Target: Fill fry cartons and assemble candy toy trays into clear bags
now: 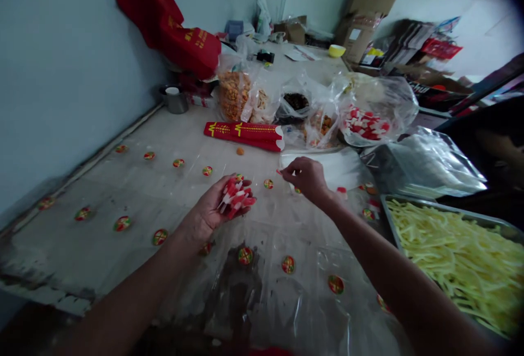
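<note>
My left hand (223,200), palm up over the table, cups a small heap of red-and-white pieces (238,196). To the right, my right hand (303,177) pinches one small red piece (279,172) between thumb and fingertips. Beneath both hands lie clear plastic bags (282,301), laid flat in rows. Round red, green and yellow stickers (245,255) mark these bags. More of the red-and-white pieces (365,123) sit in an open plastic bag beyond my right hand.
A metal tray (388,219) of pale yellow strips stands at the right, below stacked clear bags (429,162). Bags of brown snacks (234,94) and dark pieces (295,102) line the back. Before them lie red printed sleeves (245,134). A metal cup (177,102) stands by the wall.
</note>
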The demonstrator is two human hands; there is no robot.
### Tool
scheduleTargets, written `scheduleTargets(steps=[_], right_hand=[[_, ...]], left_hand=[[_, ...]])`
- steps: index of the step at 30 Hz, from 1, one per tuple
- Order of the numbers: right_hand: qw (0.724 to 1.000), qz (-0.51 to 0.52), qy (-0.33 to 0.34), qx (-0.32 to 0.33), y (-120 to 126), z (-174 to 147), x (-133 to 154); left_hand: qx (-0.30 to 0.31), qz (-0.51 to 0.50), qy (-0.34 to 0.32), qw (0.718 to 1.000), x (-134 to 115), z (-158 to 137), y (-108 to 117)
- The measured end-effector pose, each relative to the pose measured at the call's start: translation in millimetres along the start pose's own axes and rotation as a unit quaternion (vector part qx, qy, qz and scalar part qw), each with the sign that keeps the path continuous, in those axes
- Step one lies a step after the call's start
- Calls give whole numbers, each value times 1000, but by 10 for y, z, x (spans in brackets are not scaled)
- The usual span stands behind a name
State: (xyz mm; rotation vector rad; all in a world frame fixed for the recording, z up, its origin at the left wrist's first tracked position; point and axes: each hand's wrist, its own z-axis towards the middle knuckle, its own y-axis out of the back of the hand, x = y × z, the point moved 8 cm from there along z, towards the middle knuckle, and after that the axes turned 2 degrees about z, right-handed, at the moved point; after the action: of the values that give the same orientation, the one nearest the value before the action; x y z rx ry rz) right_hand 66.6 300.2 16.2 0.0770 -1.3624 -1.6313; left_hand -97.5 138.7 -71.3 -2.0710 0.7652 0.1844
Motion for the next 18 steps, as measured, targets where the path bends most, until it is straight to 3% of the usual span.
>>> scheduleTargets(steps=[3, 6, 8, 12, 15, 18], right_hand=[[973, -169, 129, 91, -393, -135, 173], [954, -222, 154, 130, -592, -289, 204], [960, -207, 133, 132, -589, -335, 213], [997, -4, 18, 76, -370, -268, 314], [975, 183, -26, 123, -426, -224, 592], [956, 244, 9, 160, -557, -252, 978]], left_hand=[[0, -15, -32, 999, -130, -43, 54], [-2, -34, -51, 998, -184, -39, 104], [1, -49, -46, 998, -178, -30, 125], [4, -66, -36, 997, -162, -20, 148], [-10, -83, -44, 996, -168, -26, 156], [-19, -89, -45, 995, -141, -57, 133]])
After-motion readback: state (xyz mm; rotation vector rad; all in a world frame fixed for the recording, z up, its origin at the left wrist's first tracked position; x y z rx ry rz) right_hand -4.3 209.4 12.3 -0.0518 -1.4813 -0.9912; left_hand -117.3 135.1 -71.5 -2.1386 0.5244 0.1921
